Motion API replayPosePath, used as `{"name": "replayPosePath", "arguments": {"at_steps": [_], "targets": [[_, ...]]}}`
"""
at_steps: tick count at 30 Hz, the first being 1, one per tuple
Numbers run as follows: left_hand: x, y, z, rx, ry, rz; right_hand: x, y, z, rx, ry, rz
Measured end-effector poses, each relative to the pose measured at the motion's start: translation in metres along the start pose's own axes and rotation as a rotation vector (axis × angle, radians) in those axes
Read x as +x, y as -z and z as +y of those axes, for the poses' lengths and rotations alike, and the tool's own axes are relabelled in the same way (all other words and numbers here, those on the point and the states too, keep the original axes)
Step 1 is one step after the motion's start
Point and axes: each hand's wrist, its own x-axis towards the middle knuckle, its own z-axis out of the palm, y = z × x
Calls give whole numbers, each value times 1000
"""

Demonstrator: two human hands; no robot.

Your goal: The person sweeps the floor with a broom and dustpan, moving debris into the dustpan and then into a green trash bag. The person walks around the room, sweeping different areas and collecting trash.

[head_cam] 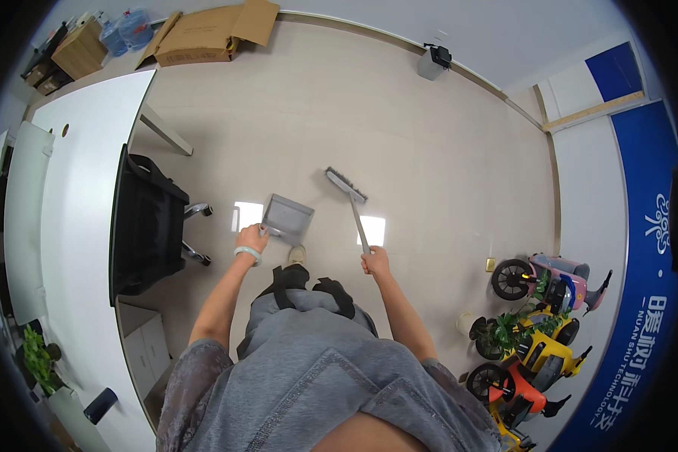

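My left hand (252, 238) grips the handle of a grey dustpan (288, 217), whose pan hangs or rests just ahead of my shoe; I cannot tell whether it touches the floor. A pale bangle circles the left wrist. In my right hand (376, 262) is the grey handle of a broom (346, 185). Its wide head with dark bristles is ahead and to the right of the dustpan, apart from it. One light shoe (297, 255) shows below the dustpan; the other foot is hidden.
At left stand a white desk (85, 169) and a black wheeled chair (152, 220). An opened cardboard box (195, 37) and water bottles (134, 29) are at the far left. A grey bin (433, 62) stands by the wall. Several small scooters (565, 282) and a potted plant (503, 330) line the right.
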Motion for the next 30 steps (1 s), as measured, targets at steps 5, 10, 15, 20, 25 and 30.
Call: {"name": "replayPosePath", "arguments": {"at_steps": [5,10,15,20,25,30], "targets": [[15,-3,13,52,13,-32,37,-32,-17,-96,-44,-36],[32,-22,16,19,-14,-9,30,-35,-45,-137,-211,-358],[58,-18,30,9,-41,-22,47,29,-94,123,-264,-459],[86,9,67,35,-63,1,85,69,-127,79,-159,-357],[126,18,108,71,71,68,152,91,-163,-1,-61,-388],[176,33,151,59,139,166,203,112,-205,-34,-56,-214]]}}
